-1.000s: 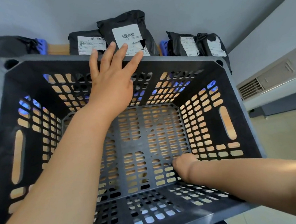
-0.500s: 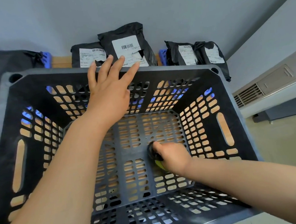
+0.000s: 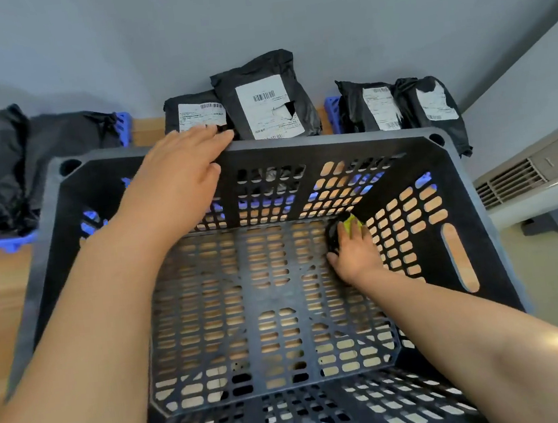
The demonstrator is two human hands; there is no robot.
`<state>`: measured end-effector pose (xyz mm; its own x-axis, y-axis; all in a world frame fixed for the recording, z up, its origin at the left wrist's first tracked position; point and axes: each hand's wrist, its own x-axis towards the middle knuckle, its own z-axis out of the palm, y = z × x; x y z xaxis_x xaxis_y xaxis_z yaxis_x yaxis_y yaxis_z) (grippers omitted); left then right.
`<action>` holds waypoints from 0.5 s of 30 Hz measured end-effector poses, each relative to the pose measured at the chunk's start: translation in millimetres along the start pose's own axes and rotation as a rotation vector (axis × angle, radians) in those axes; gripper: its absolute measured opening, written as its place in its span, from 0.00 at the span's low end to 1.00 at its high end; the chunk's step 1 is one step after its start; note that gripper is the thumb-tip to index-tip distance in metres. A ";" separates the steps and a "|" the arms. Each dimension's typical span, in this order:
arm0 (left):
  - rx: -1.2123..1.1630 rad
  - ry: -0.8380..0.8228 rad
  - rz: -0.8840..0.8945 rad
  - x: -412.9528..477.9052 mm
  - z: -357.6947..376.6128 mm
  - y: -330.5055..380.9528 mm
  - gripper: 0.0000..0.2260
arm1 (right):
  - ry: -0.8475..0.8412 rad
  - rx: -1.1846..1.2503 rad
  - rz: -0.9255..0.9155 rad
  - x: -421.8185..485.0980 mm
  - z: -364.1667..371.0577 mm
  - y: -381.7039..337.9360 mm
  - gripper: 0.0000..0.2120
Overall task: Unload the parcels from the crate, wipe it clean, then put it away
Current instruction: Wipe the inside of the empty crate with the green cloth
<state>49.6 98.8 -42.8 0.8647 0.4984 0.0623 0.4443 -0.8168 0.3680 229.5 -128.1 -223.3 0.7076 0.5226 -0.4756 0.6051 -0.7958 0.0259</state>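
Yellow-green and black wiping pad (image 3: 344, 229): bunched under the right hand (image 3: 356, 256), whose fingers curl over it and press it into the far right corner of the crate floor.
Left hand (image 3: 178, 180): flat with fingers straight, holding nothing, laid on the far rim.
Crate (image 3: 332, 145): black slotted plastic on a wooden surface (image 3: 0, 292) right in front of the person, with no parcels inside.
Parcels (image 3: 264, 102): black bags with white labels, lined against the wall just behind the crate.
Step in hand: wiping the inside, as I judge it.
Doing it well: lean on the rim so the crate cannot slide, work the pad into the corner seam, then run overlapping strokes along the ribs.
Watch for: slots may snag the pad, so drag it flat.
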 end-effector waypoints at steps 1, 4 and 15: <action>0.046 -0.001 0.008 -2.4 -4.4 -8.6 0.23 | -0.007 0.001 0.007 1.7 2.1 -0.7 0.35; 0.162 -0.032 0.032 -10.8 -16.8 -36.9 0.24 | -0.016 -0.001 0.059 5.8 5.4 -5.6 0.34; 0.243 0.046 0.051 -23.3 -28.5 -75.7 0.23 | 0.165 0.066 0.189 10.2 12.1 -61.7 0.26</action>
<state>-10.9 157.3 -45.7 0.8784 0.4629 0.1190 0.4485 -0.8843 0.1300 195.0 -77.3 -240.4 0.8592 0.4007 -0.3180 0.4347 -0.8996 0.0409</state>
